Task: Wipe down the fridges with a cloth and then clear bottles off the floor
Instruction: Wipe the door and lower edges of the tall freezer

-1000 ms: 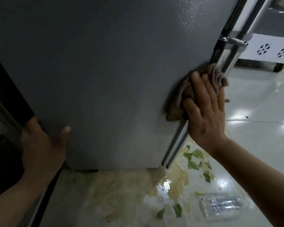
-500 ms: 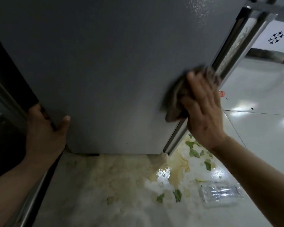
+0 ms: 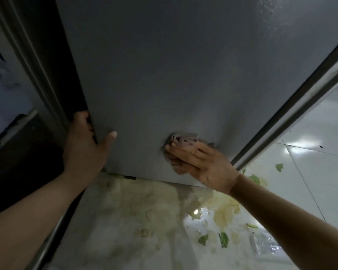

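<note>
2 hands work the fridge door (image 3: 183, 75): left hand (image 3: 84, 145) grips its edge, right hand (image 3: 199, 162) presses the cloth (image 3: 181, 142) flat, low on the panel; steady overlapping strokes look best

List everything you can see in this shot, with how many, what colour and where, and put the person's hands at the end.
fridge door: one, grey, fills the upper middle
door trim: one, silvery strip along the door's right edge
cloth: one, brownish, bunched, against the door's lower part
plastic bottle: one, clear, lying on the floor at lower right
leaf scraps: several, green, scattered on the floor at right
spill: one, yellowish wet patch below the door
floor: white tiles, at right
left hand: grips the door's left edge
right hand: flat, presses the cloth to the door
</note>
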### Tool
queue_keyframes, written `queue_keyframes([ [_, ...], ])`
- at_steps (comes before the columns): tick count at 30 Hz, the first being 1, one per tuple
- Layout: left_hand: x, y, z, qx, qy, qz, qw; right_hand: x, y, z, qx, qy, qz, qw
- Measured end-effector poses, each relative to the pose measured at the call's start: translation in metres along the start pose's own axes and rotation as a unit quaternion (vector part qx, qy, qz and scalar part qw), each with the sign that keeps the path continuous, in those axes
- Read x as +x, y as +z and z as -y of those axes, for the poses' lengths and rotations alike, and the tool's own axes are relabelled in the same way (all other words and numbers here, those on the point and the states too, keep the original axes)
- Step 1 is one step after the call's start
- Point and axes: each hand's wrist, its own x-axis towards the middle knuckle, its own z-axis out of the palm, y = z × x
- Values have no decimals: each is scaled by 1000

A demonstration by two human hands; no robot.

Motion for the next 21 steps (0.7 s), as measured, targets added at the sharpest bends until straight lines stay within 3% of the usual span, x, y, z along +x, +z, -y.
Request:
queue_keyframes([
  [4, -6, -8, 3, -8, 10, 28, 1000, 53, -34, -24, -23, 81, -151, 985],
  [8, -12, -15, 10, -14, 22, 47, 999, 62, -4, -2, -21, 143, -192, 971],
  [10, -14, -16, 10, -15, 26, 52, 998, 51, 22, 19, -24, 103, -134, 985],
  [13, -12, -17, 10, -39, 21, 57, 997, 37, 52, 49, -41, -7, 21, 999],
  [16, -12, -22, 10, -70, -1, 88, 994, 42, 50, 50, -45, -27, 70, 996],
  [21, -6, -31, 18, -101, -51, 127, 985, 118, -8, 9, -19, 79, -140, 987],
])
